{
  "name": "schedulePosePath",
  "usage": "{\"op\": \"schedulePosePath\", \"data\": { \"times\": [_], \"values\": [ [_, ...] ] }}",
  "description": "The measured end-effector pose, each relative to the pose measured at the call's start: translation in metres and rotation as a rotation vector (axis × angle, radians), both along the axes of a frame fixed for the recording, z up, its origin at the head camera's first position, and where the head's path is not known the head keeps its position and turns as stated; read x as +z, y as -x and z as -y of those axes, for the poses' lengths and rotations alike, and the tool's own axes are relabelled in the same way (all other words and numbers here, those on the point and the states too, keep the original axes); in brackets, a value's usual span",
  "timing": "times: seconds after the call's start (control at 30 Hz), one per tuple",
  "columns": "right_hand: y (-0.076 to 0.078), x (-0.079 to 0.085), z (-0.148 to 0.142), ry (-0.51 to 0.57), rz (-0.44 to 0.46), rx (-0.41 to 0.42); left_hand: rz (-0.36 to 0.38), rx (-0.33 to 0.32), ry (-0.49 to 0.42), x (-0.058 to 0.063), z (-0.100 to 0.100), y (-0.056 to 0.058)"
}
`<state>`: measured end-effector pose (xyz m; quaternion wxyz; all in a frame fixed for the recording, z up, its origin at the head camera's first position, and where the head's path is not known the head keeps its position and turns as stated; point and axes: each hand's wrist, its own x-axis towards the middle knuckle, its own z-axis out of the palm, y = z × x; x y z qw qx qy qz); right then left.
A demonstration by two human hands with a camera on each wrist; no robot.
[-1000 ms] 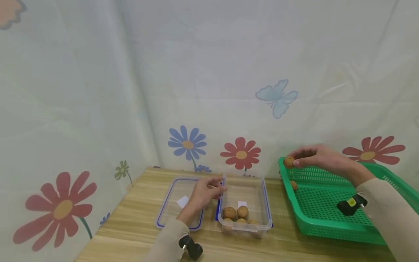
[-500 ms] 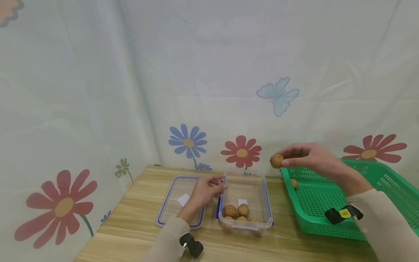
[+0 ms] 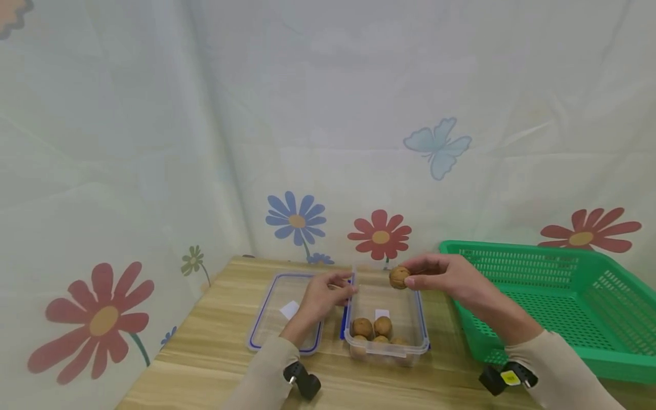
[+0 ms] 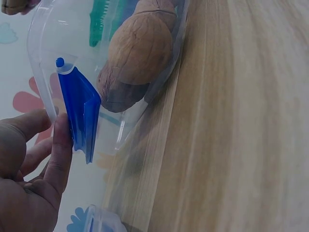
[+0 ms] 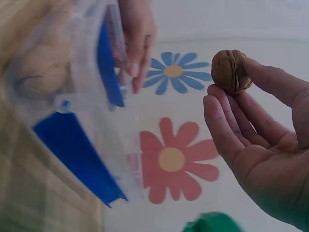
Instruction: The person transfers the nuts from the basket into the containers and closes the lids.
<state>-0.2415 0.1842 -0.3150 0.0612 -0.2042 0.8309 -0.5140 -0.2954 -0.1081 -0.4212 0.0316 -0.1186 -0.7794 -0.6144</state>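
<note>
Walnut (image 3: pixel 400 277) in R hand (image 3: pixel 446 280); box (image 3: pixel 373 299) btwn lid (image 3: pixel 289 289) & basket (image 3: pixel 548 304)

Holding both forearms out, slanting inward from the lower edge of the head view: left forearm (image 3: pixel 263 376) and right forearm (image 3: pixel 561 370) in beige sleeves, bare from the wrists on. Pinching with right hand (image 3: pixel 456 282), thumb (image 5: pixel 270 78) opposite the fingertips, fingers bunched, palm showing to the right wrist camera. Pinching with left hand (image 3: pixel 320 297) too, thumb tip and one fingertip close together, remaining fingers bent behind.
</note>
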Motion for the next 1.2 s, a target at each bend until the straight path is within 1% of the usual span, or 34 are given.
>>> {"op": "schedulePosePath", "data": {
  "times": [0.1, 0.2, 0.33, 0.43, 0.53, 0.7, 1.0, 1.2],
  "values": [
    [-0.002, -0.011, 0.007, -0.007, 0.023, 0.015, 0.001, 0.000, 0.000, 0.001, -0.001, 0.000],
    [-0.002, -0.022, 0.009, -0.025, 0.024, 0.030, 0.001, 0.002, 0.003, 0.001, -0.001, 0.001],
    [-0.001, -0.030, 0.011, -0.030, 0.015, 0.054, -0.006, 0.006, 0.011, 0.003, -0.001, 0.001],
    [-0.002, -0.031, 0.013, -0.052, -0.010, 0.079, -0.007, 0.007, 0.012, 0.003, 0.000, 0.001],
    [-0.003, -0.032, 0.015, -0.097, -0.046, 0.109, 0.000, 0.007, 0.009, 0.002, 0.001, 0.000],
    [-0.003, -0.034, 0.017, -0.150, -0.064, 0.137, -0.004, 0.004, 0.013, 0.001, 0.000, 0.000],
    [-0.002, -0.033, 0.016, -0.166, -0.054, 0.166, -0.001, 0.010, 0.014, 0.003, 0.000, -0.001],
    [-0.003, -0.031, 0.014, -0.118, 0.002, 0.158, 0.005, 0.008, 0.012, 0.001, 0.000, -0.002]
  ]
}}
